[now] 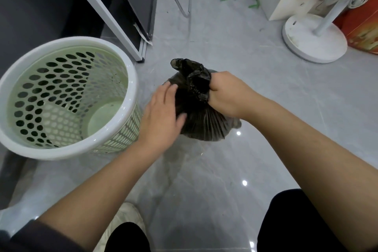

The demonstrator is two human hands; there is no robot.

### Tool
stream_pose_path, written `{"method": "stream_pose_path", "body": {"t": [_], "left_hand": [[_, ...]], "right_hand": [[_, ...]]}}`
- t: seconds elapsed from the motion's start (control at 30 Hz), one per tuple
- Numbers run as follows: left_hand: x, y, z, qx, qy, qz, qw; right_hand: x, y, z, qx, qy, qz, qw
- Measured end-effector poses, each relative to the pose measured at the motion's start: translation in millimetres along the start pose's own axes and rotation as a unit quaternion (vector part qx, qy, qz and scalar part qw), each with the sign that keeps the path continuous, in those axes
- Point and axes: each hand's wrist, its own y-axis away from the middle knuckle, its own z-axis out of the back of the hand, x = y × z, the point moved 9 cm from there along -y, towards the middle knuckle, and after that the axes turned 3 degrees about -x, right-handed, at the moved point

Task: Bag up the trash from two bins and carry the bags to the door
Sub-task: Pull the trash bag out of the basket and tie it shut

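Note:
A full black trash bag (204, 122) sits on the grey floor in the middle of the head view. My right hand (227, 94) grips its gathered neck, and the bunched top sticks up above my fist. My left hand (161, 116) rests on the bag's left side with fingers fairly straight. Left of the bag stands a pale green perforated bin (67, 98) with a white rim, with no liner and nothing inside.
A dark cabinet with a white frame (106, 12) stands behind the bin. A chrome chair leg (184, 6) is beyond the bag. A white fan base (313, 39) and a red box (362, 28) are at the far right. My shoe (126, 215) is near the bottom.

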Motion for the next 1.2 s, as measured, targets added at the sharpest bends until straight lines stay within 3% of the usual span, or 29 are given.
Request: {"method": "stream_pose_path", "body": {"t": [0.1,0.2,0.27,0.43,0.57,0.7,0.83,0.97,1.07,1.2], "left_hand": [[21,-14,16,-0.042,0.034,0.058,0.997],[0,0,7,0.011,0.105,0.015,0.994],[-8,7,-1,0.039,0.077,-0.012,0.996],[1,1,12,-0.02,0.051,-0.008,0.998],[-14,11,-7,0.041,0.045,-0.028,0.998],[1,-11,-8,0.031,-0.017,-0.003,0.999],[12,-15,12,-0.028,0.027,0.029,0.999],[-10,3,-4,0.034,0.011,-0.05,0.998],[6,-3,1,0.009,0.014,-0.007,1.0],[0,3,24,-0.003,0.075,-0.031,0.997]], "right_hand": [[-2,1,0,-0.002,0.009,-0.006,1.0],[-6,2,2,-0.003,0.014,-0.012,1.0],[-6,3,0,0.008,0.011,-0.016,1.0],[-6,0,-7,0.021,0.001,-0.014,1.0],[-2,-2,-5,0.005,-0.015,0.003,1.0],[3,-3,-4,-0.006,-0.035,0.022,0.999],[-1,1,5,-0.018,-0.053,0.001,0.998],[-6,4,1,-0.004,-0.071,-0.003,0.997],[-10,3,-8,0.017,-0.07,0.004,0.997],[-1,0,-13,0.011,-0.099,0.057,0.993]]}}
